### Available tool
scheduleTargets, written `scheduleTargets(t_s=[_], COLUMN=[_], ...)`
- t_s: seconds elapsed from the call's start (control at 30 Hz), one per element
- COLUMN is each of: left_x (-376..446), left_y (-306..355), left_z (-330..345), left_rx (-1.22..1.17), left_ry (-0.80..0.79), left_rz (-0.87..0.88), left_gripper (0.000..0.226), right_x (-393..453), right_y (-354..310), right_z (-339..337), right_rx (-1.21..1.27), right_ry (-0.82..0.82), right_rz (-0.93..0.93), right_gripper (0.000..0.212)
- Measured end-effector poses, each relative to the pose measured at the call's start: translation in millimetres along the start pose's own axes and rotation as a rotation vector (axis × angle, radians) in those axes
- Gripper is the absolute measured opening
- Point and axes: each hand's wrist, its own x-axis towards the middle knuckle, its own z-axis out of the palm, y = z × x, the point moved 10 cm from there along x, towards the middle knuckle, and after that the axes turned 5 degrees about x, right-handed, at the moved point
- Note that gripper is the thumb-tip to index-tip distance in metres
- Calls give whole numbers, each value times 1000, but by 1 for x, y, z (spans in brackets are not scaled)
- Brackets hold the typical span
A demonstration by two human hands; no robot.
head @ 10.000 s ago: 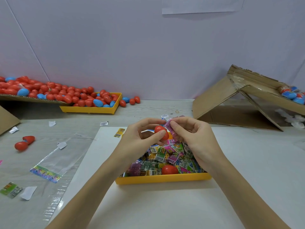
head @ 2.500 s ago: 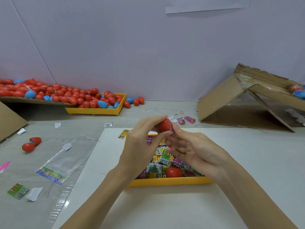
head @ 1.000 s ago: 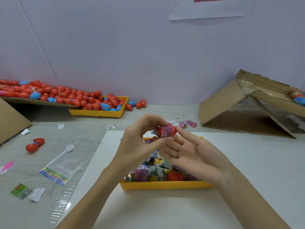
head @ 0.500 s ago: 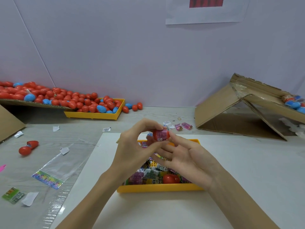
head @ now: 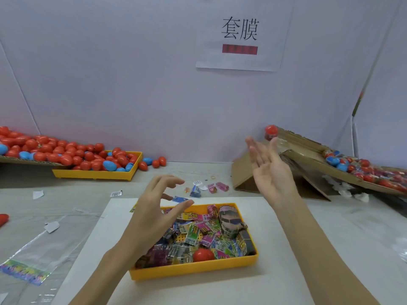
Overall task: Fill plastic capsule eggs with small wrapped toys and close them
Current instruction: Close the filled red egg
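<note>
The right hand [head: 272, 172] is raised above the bench [head: 352, 227], palm open, its fingers [head: 256, 151] straight and spread wide, holding nothing. Just beyond its fingertips a red egg [head: 271, 131] sits at the top edge of the cardboard ramp [head: 308, 148]; whether it touches the cardboard or is in the air cannot be told. Further down the ramp lies a heap of filled eggs [head: 361, 170], red and blue.

The left hand [head: 154, 214] hovers over the near yellow tray [head: 193, 267], fingers loosely curved and apart, holding nothing. The tray is full of small wrapped toys [head: 198, 234], with one red egg half [head: 203, 254] near its front wall. A few loose wrappers [head: 211, 187] lie on the bench behind the tray.

At the far left, empty eggs [head: 66, 154] spill from a cardboard sheet into a second yellow tray [head: 94, 173]. A paper sign [head: 240, 36] hangs on the wall.
</note>
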Motion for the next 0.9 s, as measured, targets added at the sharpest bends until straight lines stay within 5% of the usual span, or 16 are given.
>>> scheduleTargets(t_s=[0.13,0.3,0.53,0.7,0.9], left_x=[0,-6,-10,11,83], left_y=[-1,-20,-17,-50,-142], left_z=[7,14,28,25,38], left_rx=[48,186,348,241,738], left_ry=[-58,-135,-295,-239,-447], left_rz=[-8,-62,-8,-235,-354], left_gripper=[24,8,10,11,45], right_x=[0,-25,-41,-51,-64], right_y=[21,64,71,75,84], right_z=[-11,-34,-23,-14,3], right_rx=[-470,-773,-1211,-1370,-1470], right_ry=[-102,-134,-171,-239,-360], right_rz=[126,138,-46,-149,-194], right_gripper=[33,24,19,17,15])
